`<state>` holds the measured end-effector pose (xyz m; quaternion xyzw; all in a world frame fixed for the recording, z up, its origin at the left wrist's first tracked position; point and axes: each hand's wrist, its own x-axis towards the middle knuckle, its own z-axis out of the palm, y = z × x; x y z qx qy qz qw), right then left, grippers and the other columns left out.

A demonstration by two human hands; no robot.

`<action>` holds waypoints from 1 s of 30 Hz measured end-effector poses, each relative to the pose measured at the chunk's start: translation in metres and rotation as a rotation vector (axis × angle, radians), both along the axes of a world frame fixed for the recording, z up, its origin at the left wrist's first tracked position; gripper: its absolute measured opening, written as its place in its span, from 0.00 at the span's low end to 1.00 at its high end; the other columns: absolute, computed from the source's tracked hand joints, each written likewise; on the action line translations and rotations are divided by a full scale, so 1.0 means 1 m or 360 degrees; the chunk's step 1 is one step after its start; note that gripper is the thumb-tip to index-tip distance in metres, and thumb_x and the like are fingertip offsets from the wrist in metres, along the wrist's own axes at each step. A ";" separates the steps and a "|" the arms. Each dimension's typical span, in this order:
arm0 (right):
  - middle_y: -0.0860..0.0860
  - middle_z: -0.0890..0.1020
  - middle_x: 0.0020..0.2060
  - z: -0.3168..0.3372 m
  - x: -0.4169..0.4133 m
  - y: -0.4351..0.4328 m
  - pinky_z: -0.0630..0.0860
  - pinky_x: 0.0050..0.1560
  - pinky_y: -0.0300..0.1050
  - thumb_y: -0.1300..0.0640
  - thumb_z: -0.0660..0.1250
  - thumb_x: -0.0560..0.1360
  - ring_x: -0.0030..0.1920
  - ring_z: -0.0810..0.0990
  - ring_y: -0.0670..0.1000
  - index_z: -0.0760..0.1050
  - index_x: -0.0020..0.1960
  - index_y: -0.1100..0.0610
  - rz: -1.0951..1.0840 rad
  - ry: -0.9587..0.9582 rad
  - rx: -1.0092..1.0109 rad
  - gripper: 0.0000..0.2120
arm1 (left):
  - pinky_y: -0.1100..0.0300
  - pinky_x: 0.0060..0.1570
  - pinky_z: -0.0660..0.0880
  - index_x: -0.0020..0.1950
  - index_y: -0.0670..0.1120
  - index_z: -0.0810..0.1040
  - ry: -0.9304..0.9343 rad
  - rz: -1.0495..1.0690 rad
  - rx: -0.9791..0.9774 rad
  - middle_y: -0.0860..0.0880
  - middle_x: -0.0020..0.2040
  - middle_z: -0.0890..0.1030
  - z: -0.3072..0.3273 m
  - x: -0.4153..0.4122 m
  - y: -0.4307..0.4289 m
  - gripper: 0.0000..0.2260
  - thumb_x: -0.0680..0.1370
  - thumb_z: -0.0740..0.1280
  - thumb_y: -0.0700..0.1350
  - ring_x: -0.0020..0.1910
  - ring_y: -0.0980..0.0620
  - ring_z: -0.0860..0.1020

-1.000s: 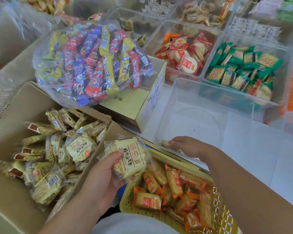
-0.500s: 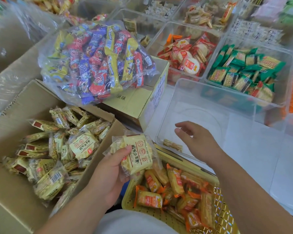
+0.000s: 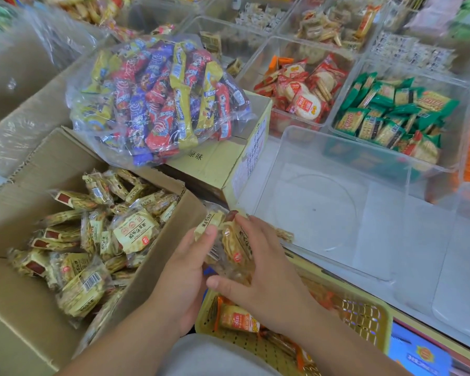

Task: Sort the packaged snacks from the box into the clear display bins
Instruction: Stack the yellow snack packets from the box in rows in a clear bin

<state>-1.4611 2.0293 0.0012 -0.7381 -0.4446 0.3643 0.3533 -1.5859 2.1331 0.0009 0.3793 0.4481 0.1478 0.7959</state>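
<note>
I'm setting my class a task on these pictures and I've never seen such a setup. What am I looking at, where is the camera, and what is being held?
No machine here: a person wears a camera on the head, looking down at their own hands. The left hand and right hand together grip a few yellow snack packets. Left lies a cardboard box holding many such packets; ahead, a clear bin, almost empty. Below is a yellow basket of orange packets.
</note>
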 end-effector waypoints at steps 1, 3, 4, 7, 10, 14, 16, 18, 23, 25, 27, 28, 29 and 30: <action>0.39 0.49 0.79 -0.002 0.000 0.000 0.57 0.76 0.46 0.27 0.66 0.70 0.79 0.49 0.41 0.46 0.79 0.35 -0.0022 -0.0032 0.0017 0.46 | 0.40 0.67 0.74 0.73 0.51 0.75 -0.0001 -0.0031 -0.0002 0.44 0.66 0.82 0.000 0.000 -0.001 0.28 0.76 0.72 0.61 0.65 0.43 0.81; 0.40 0.53 0.79 -0.004 0.004 0.000 0.57 0.77 0.46 0.35 0.67 0.75 0.79 0.50 0.41 0.49 0.79 0.35 -0.0058 -0.0101 0.0072 0.39 | 0.41 0.63 0.77 0.66 0.54 0.80 -0.0001 -0.0107 0.0041 0.43 0.64 0.84 -0.001 0.000 -0.002 0.21 0.75 0.71 0.61 0.62 0.43 0.83; 0.40 0.56 0.79 -0.006 0.009 0.000 0.58 0.76 0.45 0.38 0.66 0.78 0.78 0.53 0.41 0.52 0.78 0.35 -0.0076 -0.0106 0.0103 0.35 | 0.42 0.61 0.79 0.62 0.54 0.82 0.0001 -0.0111 0.0054 0.43 0.63 0.84 -0.002 0.000 -0.003 0.18 0.75 0.71 0.61 0.60 0.44 0.83; 0.37 0.68 0.72 -0.009 0.025 -0.001 0.63 0.70 0.33 0.44 0.63 0.80 0.71 0.64 0.35 0.63 0.75 0.37 -0.0138 -0.0059 0.0169 0.24 | 0.41 0.63 0.77 0.62 0.54 0.83 0.0014 -0.0008 0.0000 0.43 0.62 0.84 -0.005 -0.002 -0.001 0.16 0.78 0.68 0.57 0.60 0.44 0.83; 0.32 0.80 0.57 -0.012 0.045 -0.002 0.68 0.55 0.23 0.47 0.61 0.80 0.59 0.75 0.32 0.71 0.67 0.34 -0.0280 0.0146 0.0181 0.17 | 0.34 0.68 0.72 0.69 0.51 0.79 0.0006 0.0046 -0.0091 0.44 0.64 0.84 -0.008 -0.004 0.001 0.20 0.79 0.66 0.55 0.63 0.42 0.82; 0.38 0.84 0.49 -0.025 0.088 -0.001 0.75 0.51 0.38 0.54 0.61 0.83 0.51 0.81 0.39 0.74 0.64 0.38 -0.0511 0.0133 0.0128 0.15 | 0.36 0.67 0.73 0.69 0.51 0.79 -0.0023 0.0105 -0.0141 0.44 0.64 0.84 -0.010 -0.009 0.003 0.20 0.78 0.67 0.55 0.62 0.42 0.83; 0.38 0.81 0.48 -0.038 0.116 0.002 0.71 0.45 0.38 0.54 0.60 0.83 0.48 0.78 0.39 0.74 0.67 0.43 -0.0480 -0.0091 -0.0007 0.14 | 0.37 0.67 0.73 0.70 0.50 0.79 -0.0027 0.0135 -0.0160 0.44 0.64 0.84 -0.010 -0.011 0.003 0.21 0.78 0.67 0.55 0.63 0.42 0.82; 0.47 0.81 0.51 -0.057 0.139 0.008 0.67 0.43 0.44 0.53 0.59 0.84 0.47 0.76 0.49 0.73 0.68 0.49 -0.0277 -0.0285 -0.0266 0.14 | 0.37 0.66 0.73 0.69 0.50 0.79 -0.0028 0.0162 -0.0170 0.43 0.64 0.84 -0.010 -0.012 0.003 0.20 0.79 0.67 0.55 0.63 0.42 0.83; 0.58 0.80 0.58 -0.100 0.154 0.023 0.71 0.52 0.49 0.53 0.56 0.85 0.54 0.77 0.58 0.72 0.68 0.56 0.0181 -0.0421 -0.0722 0.15 | 0.40 0.63 0.75 0.63 0.51 0.84 -0.0014 0.0199 -0.0180 0.43 0.63 0.84 -0.008 -0.015 0.003 0.17 0.78 0.67 0.55 0.61 0.42 0.83; 0.59 0.79 0.60 -0.109 0.151 0.029 0.71 0.54 0.49 0.53 0.56 0.86 0.57 0.77 0.59 0.71 0.70 0.56 0.0225 -0.0382 -0.0727 0.16 | 0.39 0.64 0.74 0.63 0.51 0.84 -0.0002 0.0207 -0.0171 0.43 0.63 0.84 -0.006 -0.016 0.003 0.17 0.77 0.67 0.55 0.62 0.42 0.83; 0.58 0.77 0.64 -0.114 0.147 0.035 0.70 0.57 0.48 0.51 0.55 0.86 0.62 0.76 0.59 0.69 0.73 0.55 0.0250 -0.0280 -0.0714 0.18 | 0.41 0.62 0.75 0.67 0.50 0.82 0.0007 0.0218 -0.0165 0.43 0.64 0.84 -0.005 -0.017 0.002 0.19 0.77 0.67 0.55 0.62 0.42 0.83; 0.58 0.75 0.67 -0.115 0.145 0.037 0.69 0.60 0.47 0.50 0.54 0.86 0.66 0.74 0.59 0.67 0.76 0.55 0.0294 -0.0244 -0.0735 0.21 | 0.42 0.61 0.76 0.67 0.50 0.81 0.0009 0.0223 -0.0162 0.43 0.64 0.84 -0.004 -0.018 0.002 0.20 0.77 0.67 0.55 0.62 0.42 0.83; 0.57 0.72 0.72 -0.117 0.143 0.038 0.66 0.66 0.47 0.48 0.53 0.86 0.71 0.70 0.59 0.64 0.78 0.54 0.0350 -0.0225 -0.0773 0.23 | 0.42 0.60 0.76 0.67 0.50 0.81 0.0010 0.0230 -0.0158 0.43 0.64 0.84 -0.003 -0.018 0.002 0.20 0.78 0.68 0.55 0.62 0.41 0.83; 0.55 0.68 0.76 -0.118 0.140 0.040 0.62 0.70 0.46 0.47 0.51 0.86 0.75 0.66 0.57 0.61 0.80 0.53 0.0403 -0.0216 -0.0813 0.24 | 0.42 0.61 0.76 0.67 0.50 0.81 0.0010 0.0241 -0.0155 0.42 0.64 0.84 -0.003 -0.019 0.002 0.20 0.77 0.68 0.55 0.62 0.41 0.83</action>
